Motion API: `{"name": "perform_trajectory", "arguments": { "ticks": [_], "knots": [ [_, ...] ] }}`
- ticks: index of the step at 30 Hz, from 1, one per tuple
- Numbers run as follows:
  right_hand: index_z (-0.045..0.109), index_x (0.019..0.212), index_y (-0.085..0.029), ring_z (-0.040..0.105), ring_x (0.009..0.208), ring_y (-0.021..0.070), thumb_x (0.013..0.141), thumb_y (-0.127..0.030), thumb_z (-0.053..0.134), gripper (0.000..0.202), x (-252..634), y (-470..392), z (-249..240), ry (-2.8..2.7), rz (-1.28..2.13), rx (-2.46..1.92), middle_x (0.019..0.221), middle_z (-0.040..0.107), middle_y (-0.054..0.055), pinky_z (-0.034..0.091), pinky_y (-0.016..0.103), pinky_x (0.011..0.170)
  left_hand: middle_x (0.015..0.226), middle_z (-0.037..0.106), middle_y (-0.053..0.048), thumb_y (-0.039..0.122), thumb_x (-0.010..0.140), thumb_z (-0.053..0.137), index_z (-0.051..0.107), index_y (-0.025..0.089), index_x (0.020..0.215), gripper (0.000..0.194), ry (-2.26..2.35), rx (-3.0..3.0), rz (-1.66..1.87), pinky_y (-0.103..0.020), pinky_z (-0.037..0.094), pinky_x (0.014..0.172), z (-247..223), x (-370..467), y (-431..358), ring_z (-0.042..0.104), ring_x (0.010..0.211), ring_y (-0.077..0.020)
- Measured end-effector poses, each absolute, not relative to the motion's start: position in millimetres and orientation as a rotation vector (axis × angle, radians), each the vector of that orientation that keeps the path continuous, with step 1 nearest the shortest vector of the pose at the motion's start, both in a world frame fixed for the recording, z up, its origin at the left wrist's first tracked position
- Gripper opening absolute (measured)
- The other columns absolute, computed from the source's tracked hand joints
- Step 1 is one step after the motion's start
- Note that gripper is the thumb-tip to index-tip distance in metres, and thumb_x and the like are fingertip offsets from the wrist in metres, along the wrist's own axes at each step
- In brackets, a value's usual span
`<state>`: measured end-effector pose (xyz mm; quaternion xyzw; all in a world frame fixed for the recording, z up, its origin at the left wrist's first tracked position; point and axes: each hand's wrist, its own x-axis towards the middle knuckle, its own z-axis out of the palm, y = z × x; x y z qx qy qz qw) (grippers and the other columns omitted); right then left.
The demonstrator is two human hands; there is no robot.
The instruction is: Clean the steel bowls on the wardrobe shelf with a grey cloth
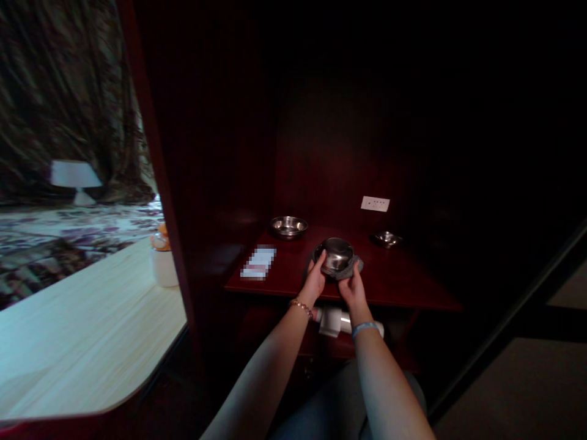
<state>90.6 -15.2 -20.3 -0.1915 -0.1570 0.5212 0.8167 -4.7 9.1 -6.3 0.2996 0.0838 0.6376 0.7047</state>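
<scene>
Both my hands are at a shiny metal bowl (336, 255) over the front part of a dark red shelf (293, 278). My left hand (316, 276) grips the bowl's left side, its thumb against the metal. With my right hand (353, 284) I hold a grey cloth (351, 269) against the bowl's lower right side. Some of my fingers are hidden behind the bowl and cloth. A wider metal bowl (288, 227) stands at the back left of the shelf, and a small metal dish (388, 239) at the back right.
A blurred-out white paper (259, 263) lies at the shelf's left. Below the shelf is a white cylindrical thing (337, 321). A socket plate (375, 203) is on the back wall. Past the cabinet's left side panel (158, 153) stands a pale wooden table (92, 330) with a white container (164, 266).
</scene>
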Motion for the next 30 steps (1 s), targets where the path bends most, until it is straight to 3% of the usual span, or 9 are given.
{"name": "perform_trajectory", "arguments": {
  "ticks": [9, 23, 30],
  "knots": [
    [0.072, 0.104, -0.021, 0.067, 0.113, 0.008, 0.102, -0.036, 0.043, 0.032, 89.0, -19.0, -15.2, -0.303, 1.111, -0.374, 0.104, 0.078, 0.0, 0.045, 0.027, 0.11, 0.127, 0.068, -0.011, 0.028, 0.069, 0.085, 0.065, 0.019, 0.122, 0.058, 0.212, 0.794, 1.333, -0.041, 0.037, 0.113, -5.7, -3.0, 6.5, 0.059, 0.123, -0.0262],
    [0.071, 0.106, -0.021, 0.069, 0.107, 0.0088, 0.102, -0.034, 0.042, 0.033, 86.7, -14.8, -18.9, -0.367, 1.125, -0.396, 0.102, 0.078, 0.0, 0.043, 0.029, 0.112, 0.12, 0.072, -0.01, 0.031, 0.069, 0.086, 0.068, 0.017, 0.117, 0.053, 0.251, 0.707, 1.447, -0.038, 0.038, 0.112, -5.9, -1.4, 8.9, 0.061, 0.121, -0.0243],
    [0.07, 0.109, -0.021, 0.065, 0.116, 0.0089, 0.098, -0.036, 0.048, 0.029, 87.0, -12.7, -22.2, -0.42, 1.068, -0.452, 0.111, 0.077, 0.001, 0.039, 0.03, 0.114, 0.116, 0.073, -0.01, 0.036, 0.07, 0.084, 0.07, 0.016, 0.112, 0.048, 0.237, 0.624, 1.42, -0.038, 0.044, 0.106, -6.1, -2.9, 11.3, 0.066, 0.111, -0.0245]
  ]
}}
